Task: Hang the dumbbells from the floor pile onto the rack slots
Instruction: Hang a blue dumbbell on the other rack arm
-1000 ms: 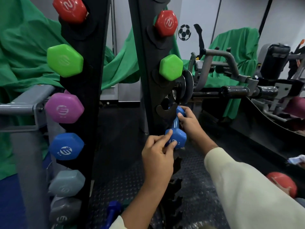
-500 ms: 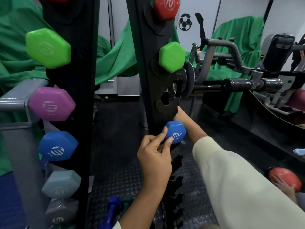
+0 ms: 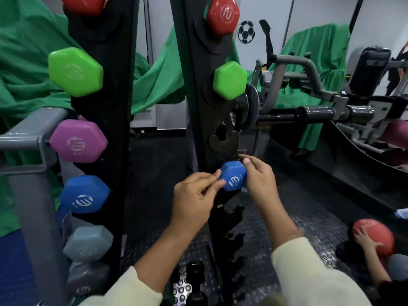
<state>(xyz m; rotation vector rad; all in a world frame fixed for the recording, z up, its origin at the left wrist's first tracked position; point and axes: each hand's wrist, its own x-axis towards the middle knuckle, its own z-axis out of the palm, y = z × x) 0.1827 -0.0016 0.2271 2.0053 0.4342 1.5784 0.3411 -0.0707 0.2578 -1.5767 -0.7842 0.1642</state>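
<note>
Both hands are on the blue dumbbell (image 3: 233, 176) at the right rack post (image 3: 194, 85). The left hand (image 3: 194, 199) pinches its near left edge with thumb and forefinger; the right hand (image 3: 260, 180) curls around its right side, thumb on top. The dumbbell sits against the post, just below an open slot (image 3: 224, 140), under the green dumbbell (image 3: 229, 80) and red dumbbell (image 3: 223, 16). On the left rack post (image 3: 106, 107) hang green, purple (image 3: 78, 140), blue and grey heads. At far right, another person's hand holds a red ball (image 3: 373, 237) on the floor (image 3: 287, 208).
</note>
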